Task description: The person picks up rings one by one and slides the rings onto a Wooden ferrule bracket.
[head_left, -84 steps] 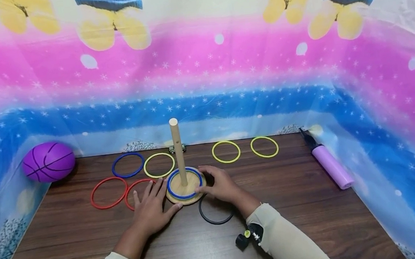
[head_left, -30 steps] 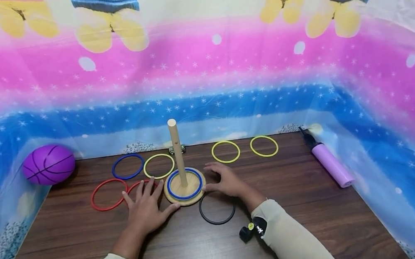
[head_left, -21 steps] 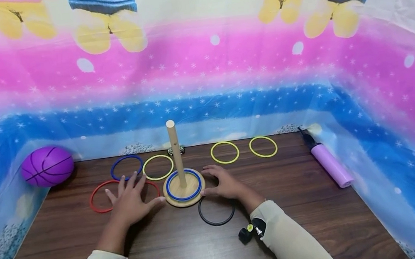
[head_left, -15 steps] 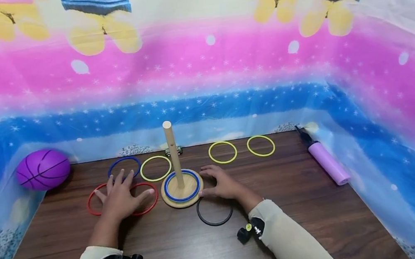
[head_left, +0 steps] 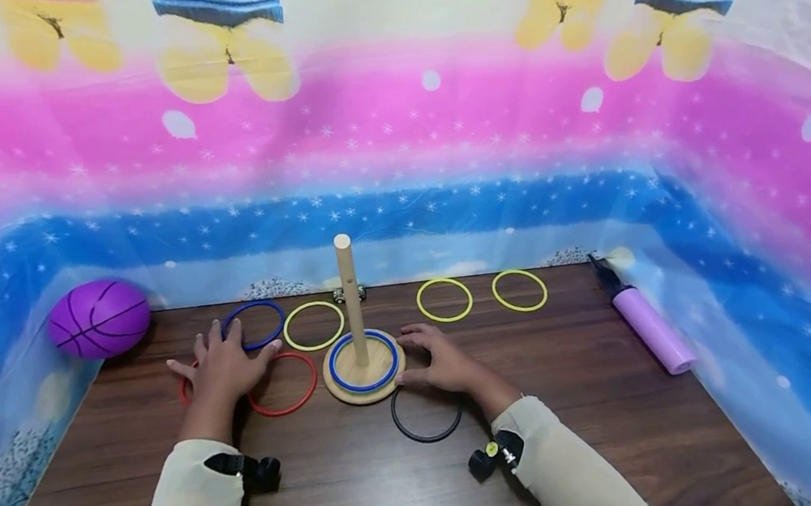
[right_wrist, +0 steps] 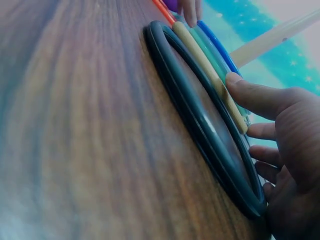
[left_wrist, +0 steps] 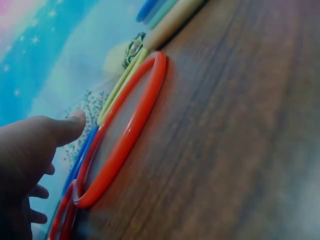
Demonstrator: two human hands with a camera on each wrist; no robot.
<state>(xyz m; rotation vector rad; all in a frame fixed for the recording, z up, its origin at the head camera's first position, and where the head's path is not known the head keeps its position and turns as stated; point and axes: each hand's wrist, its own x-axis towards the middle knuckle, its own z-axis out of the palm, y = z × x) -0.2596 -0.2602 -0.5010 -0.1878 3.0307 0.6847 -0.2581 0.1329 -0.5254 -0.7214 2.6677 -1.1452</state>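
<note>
A round wooden base [head_left: 347,395] with an upright peg [head_left: 349,291] bears a blue ring [head_left: 337,382]; the right wrist view shows a teal ring [right_wrist: 206,42] beneath it. My right hand [head_left: 445,361] rests at the base's right edge, thumb tip against it, fingers loosely bent. In front of that hand lies a black ring [head_left: 428,440]. My left hand [head_left: 221,377] is spread over a mostly hidden red ring [head_left: 184,390], fingertips at the near side of another blue ring [head_left: 282,327]. Its thumb points toward a second red ring [head_left: 290,411].
A pale yellow ring [head_left: 316,349] lies behind the base, with two yellow rings [head_left: 446,319] farther right. A small toy car [head_left: 360,292] sits behind the peg. A purple ball [head_left: 100,319] stands back left, a purple hand pump [head_left: 653,331] at right. A printed cloth [head_left: 402,213] walls the table.
My left hand has left the base's left side and moved left and forward over the red rings to the blue ring. My right hand has drawn back slightly to the base's edge.
</note>
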